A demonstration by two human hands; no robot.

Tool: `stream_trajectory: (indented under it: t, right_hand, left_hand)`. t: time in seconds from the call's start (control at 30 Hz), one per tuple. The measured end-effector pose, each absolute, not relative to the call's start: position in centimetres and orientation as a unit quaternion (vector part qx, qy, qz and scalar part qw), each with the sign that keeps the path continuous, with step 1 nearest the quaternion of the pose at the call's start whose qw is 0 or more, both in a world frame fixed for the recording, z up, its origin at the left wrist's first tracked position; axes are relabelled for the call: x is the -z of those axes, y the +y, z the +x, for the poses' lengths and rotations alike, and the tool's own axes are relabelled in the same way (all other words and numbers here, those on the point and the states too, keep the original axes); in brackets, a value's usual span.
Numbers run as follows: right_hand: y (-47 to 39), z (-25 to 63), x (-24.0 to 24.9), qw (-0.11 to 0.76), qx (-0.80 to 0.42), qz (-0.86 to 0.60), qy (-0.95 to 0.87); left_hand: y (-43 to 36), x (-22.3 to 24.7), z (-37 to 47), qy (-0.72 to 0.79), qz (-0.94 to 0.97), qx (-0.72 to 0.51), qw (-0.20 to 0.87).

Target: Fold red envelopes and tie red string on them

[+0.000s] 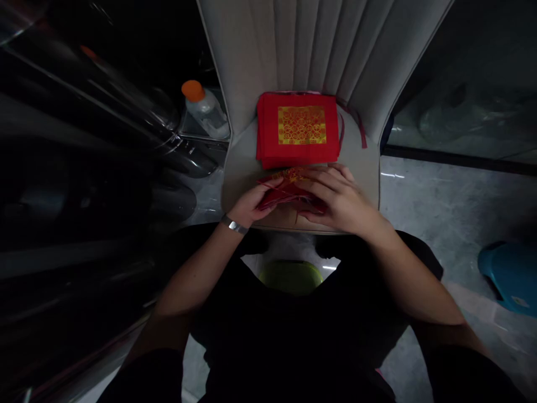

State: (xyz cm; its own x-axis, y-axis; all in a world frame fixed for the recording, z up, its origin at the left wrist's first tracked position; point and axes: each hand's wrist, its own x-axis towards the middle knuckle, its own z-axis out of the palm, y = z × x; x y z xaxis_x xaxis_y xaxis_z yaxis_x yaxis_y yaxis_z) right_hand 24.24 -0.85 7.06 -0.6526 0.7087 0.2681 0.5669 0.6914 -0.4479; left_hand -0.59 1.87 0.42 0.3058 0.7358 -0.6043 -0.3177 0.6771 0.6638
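Observation:
Between my hands, over the front of a grey chair seat, is a red drawstring pouch point(287, 194) with a gold print, partly folded and tilted. My left hand point(257, 200) is closed on its left side, with a thin cord crossing near the thumb. My right hand point(335, 197) grips the right side, fingers over the top and thumb below. The middle of the pouch's print is partly covered by fingers. Just beyond lies a stack of flat red pouches point(268, 154), the top one bearing a gold square pattern. Dark red cords point(361, 131) trail off the stack's right side.
The padded chair point(239, 145) has a ribbed backrest point(304, 45). To its left stands a clear bottle with an orange cap point(210, 116). A green basin point(291, 277) sits on the floor under the seat edge, and a blue container point(509, 274) stands at right.

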Motion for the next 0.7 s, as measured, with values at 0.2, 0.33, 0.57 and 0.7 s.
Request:
stream_trajectory:
  t: [0.2, 0.33, 0.57, 0.7]
  right_hand:
    - [-0.9, 23.9, -6.4, 0.255, -0.184, -0.365, -0.876]
    - [-0.9, 23.5, -6.7, 0.276, -0.216, -0.381, -0.856]
    - [-1.3, 22.2, -6.0, 0.323, -0.209, -0.428, -0.818]
    - [-1.4, 22.0, -5.6, 0.345, -0.2, -0.43, -0.81]
  left_hand:
    - [1.5, -2.5, 0.2, 0.502, 0.071, -0.343, 0.791]
    - [1.3, -3.6, 0.9, 0.51, 0.06, -0.353, 0.782]
    - [0.9, -4.5, 1.4, 0.508, 0.037, -0.386, 0.769]
    - [0.8, -4.3, 1.2, 0.508, 0.034, -0.399, 0.762]
